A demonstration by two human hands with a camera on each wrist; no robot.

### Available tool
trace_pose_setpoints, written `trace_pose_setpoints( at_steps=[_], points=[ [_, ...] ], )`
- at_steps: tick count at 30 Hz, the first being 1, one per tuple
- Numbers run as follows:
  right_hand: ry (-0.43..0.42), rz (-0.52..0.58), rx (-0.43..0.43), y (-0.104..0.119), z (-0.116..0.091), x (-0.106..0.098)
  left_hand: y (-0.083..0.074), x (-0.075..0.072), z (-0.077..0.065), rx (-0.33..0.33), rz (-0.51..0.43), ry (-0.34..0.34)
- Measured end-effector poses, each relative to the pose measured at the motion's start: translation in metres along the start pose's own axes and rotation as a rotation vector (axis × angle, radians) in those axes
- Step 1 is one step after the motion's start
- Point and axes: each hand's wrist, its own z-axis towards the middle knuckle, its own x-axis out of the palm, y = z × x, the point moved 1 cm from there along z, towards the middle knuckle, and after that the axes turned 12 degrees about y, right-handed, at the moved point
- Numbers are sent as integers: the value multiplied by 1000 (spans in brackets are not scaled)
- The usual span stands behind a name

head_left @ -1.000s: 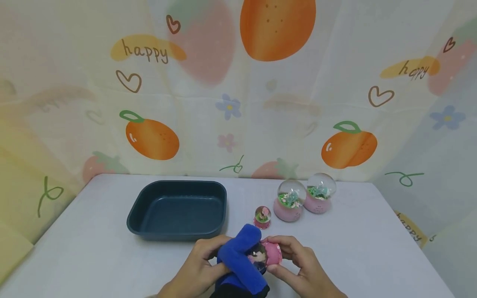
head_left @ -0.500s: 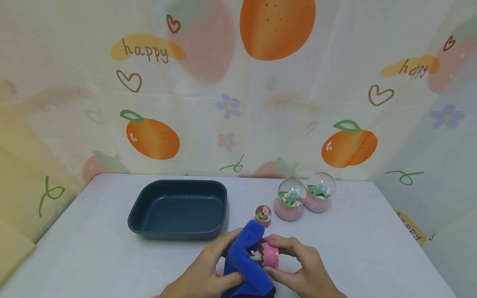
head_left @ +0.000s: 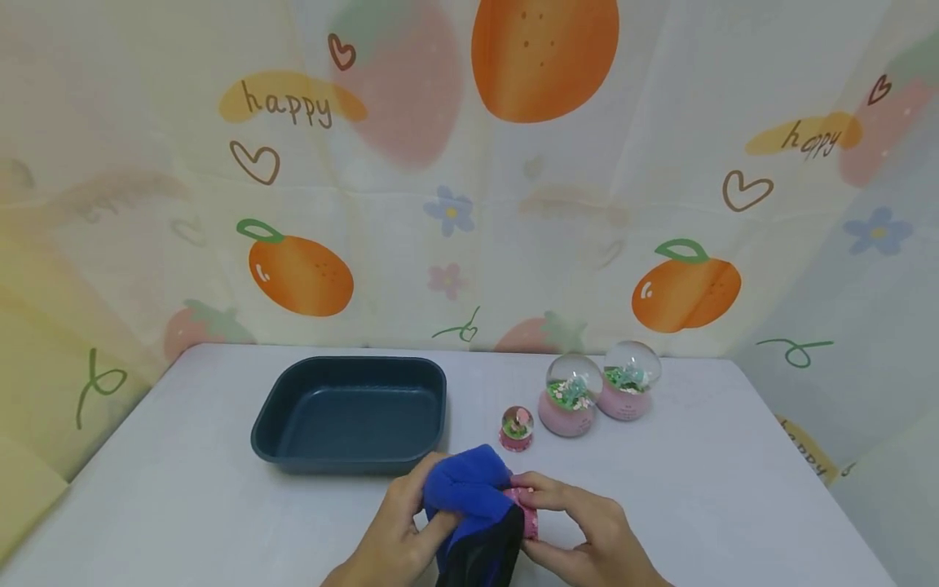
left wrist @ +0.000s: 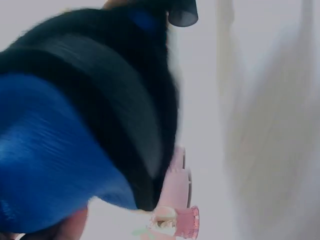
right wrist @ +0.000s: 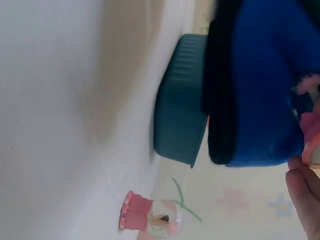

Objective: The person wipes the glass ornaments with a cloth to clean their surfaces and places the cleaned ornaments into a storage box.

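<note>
Low in the middle of the head view, a blue cloth with a black edge (head_left: 465, 485) is wrapped over the glass of a small snow globe (head_left: 530, 518). My left hand (head_left: 399, 522) grips the cloth around the glass. My right hand (head_left: 587, 522) pinches the globe's pink base, which points right, so the globe lies on its side above the table. In the right wrist view a little of the glass shows beside the cloth (right wrist: 265, 90). Another small snow globe (head_left: 517, 428) stands upright just beyond my hands.
A dark teal rectangular tray (head_left: 348, 466) stands at the back left of the white table (head_left: 198, 505). Two larger snow globes with pink bases (head_left: 566, 414) (head_left: 625, 403) stand at the back right. A fruit-printed curtain (head_left: 455, 269) hangs behind.
The cloth now covers the glass that showed between the hands before, and its black part has swung to the front. Both hands shifted slightly right, then back left, keeping hold.
</note>
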Motion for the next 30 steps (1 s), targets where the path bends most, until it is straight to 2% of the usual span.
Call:
trace_pose_setpoints(
  at_steps=[4, 6, 11, 14, 20, 25, 28, 30],
  points=[
    [7, 29, 47, 1, 0, -1, 1, -1, -1, 4, -21, -18],
    [3, 66, 94, 2, 0, -2, 2, -1, -1, 11, -18, 6],
    [-40, 159, 140, 0, 1, -4, 5, -1, -1, 45, 48, 91],
    [-47, 213, 179, 0, 1, -4, 6, -1, -2, 61, 82, 111],
    [-40, 314, 181, -1, 1, -4, 7, -2, -1, 128, 136, 80],
    [-41, 327, 168, -1, 1, -4, 8, -2, 1, 248, 173, -5],
    [-38, 338, 171, -1, 1, -4, 9, -3, 1, 259, 155, -15],
    [-38, 318, 170, -1, 0, -4, 9, -3, 1, 231, 125, 25]
  ],
)
